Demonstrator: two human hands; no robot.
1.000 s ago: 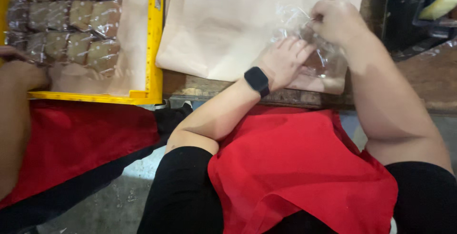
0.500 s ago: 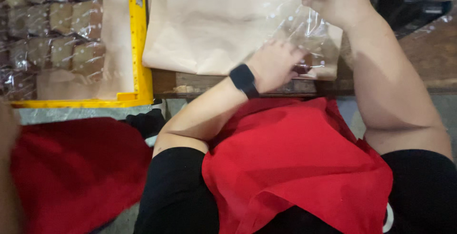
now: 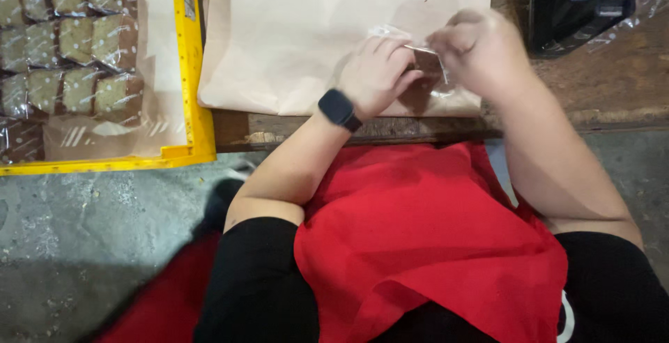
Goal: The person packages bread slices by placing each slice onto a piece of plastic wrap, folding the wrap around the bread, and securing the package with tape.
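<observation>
Clear plastic wrapper (image 3: pixel 425 54) pinched between both hands' fingers (image 3: pixel 397 61).

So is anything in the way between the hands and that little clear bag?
Nothing visible is. The left hand and the right hand both already touch the clear plastic bag, pinching it between them over the brown paper on the table.

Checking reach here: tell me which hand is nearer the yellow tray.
Left. The left hand works the clear wrapper closer to the yellow tray; the right hand is beyond it, farther away.
</observation>
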